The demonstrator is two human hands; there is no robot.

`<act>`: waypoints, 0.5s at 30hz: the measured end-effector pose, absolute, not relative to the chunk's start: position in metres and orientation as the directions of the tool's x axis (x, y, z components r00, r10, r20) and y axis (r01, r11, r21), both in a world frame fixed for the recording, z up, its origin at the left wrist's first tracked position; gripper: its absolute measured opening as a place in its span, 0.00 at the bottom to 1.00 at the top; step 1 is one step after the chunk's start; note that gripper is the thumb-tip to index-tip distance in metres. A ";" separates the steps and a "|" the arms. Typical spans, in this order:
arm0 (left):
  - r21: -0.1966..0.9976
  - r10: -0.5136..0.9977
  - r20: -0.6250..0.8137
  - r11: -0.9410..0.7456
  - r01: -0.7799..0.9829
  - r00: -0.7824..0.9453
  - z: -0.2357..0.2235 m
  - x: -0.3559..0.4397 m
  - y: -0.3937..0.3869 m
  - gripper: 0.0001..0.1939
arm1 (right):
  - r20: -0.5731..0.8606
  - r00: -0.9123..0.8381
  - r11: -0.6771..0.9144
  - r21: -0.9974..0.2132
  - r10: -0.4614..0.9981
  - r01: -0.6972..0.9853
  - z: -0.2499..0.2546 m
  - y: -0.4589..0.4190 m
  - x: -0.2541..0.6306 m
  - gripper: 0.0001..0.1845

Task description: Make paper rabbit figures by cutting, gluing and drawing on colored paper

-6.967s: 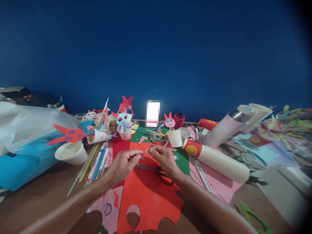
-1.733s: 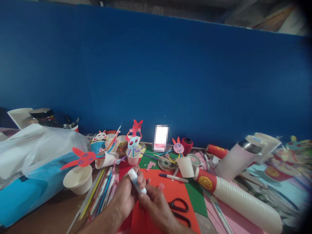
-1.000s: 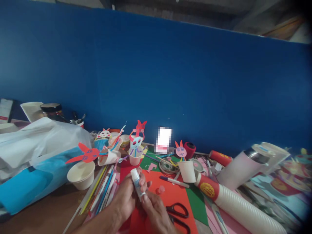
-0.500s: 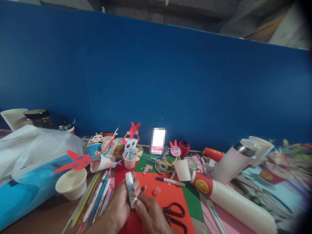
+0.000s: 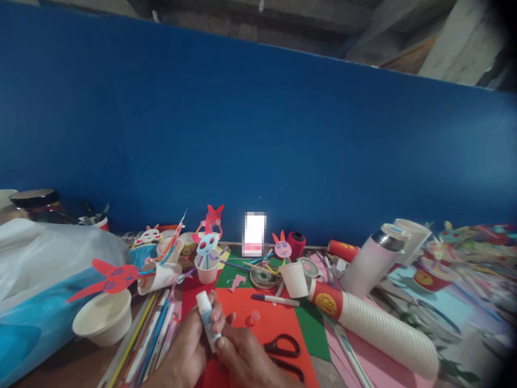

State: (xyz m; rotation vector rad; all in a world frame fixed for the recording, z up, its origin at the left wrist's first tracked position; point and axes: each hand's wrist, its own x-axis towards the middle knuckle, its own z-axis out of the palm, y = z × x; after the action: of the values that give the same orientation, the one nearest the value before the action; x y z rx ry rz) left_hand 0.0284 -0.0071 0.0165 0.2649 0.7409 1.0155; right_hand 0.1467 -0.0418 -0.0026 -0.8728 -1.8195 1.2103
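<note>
A small white glue tube (image 5: 205, 310) with a pale blue label stands tilted between my hands. My left hand (image 5: 189, 340) is closed around it, fingertips on its right side. My right hand (image 5: 247, 353) is closed too, its thumb and fingers pinching the tube's lower end. Beneath the hands lies orange-red paper (image 5: 238, 302). On it, right of the hands, are black-handled scissors (image 5: 283, 345), with the blades hidden, and a small translucent pink piece (image 5: 253, 318). A purple-and-white marker (image 5: 276, 299) lies farther back.
Paper cups with cut-paper animal faces stand behind, including a pink one (image 5: 283, 248). Markers and straws (image 5: 147, 337) lie left beside a white bowl (image 5: 103, 318). A long stack of paper cups (image 5: 383, 328) and a thermos (image 5: 369, 264) occupy the right. A blue partition (image 5: 258, 124) rises behind.
The view has turned slightly right, so most things sit farther left. Both hands keep their hold on the glue tube, which leans a little more to the left.
</note>
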 end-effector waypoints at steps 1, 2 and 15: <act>0.534 0.850 -0.418 0.515 -0.670 0.319 0.016 0.028 -0.006 0.14 | 0.201 -0.483 0.282 -0.954 0.852 0.100 -0.002 -0.042 0.147 0.19; 0.549 0.853 -0.396 0.517 -0.657 0.340 0.015 0.028 -0.005 0.15 | 0.182 -0.475 0.262 -0.959 0.861 0.108 -0.001 -0.042 0.147 0.19; 0.641 0.848 -0.404 0.529 -0.556 0.342 0.015 0.036 -0.009 0.16 | 0.020 -0.385 0.105 -0.974 0.923 0.201 -0.017 -0.039 0.146 0.16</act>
State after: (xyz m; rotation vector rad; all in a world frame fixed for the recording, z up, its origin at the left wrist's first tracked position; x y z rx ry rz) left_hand 0.0355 -0.0091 0.0149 0.4294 0.7862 0.9502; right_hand 0.1459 -0.0394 -0.0167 -1.1105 -1.6954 1.3289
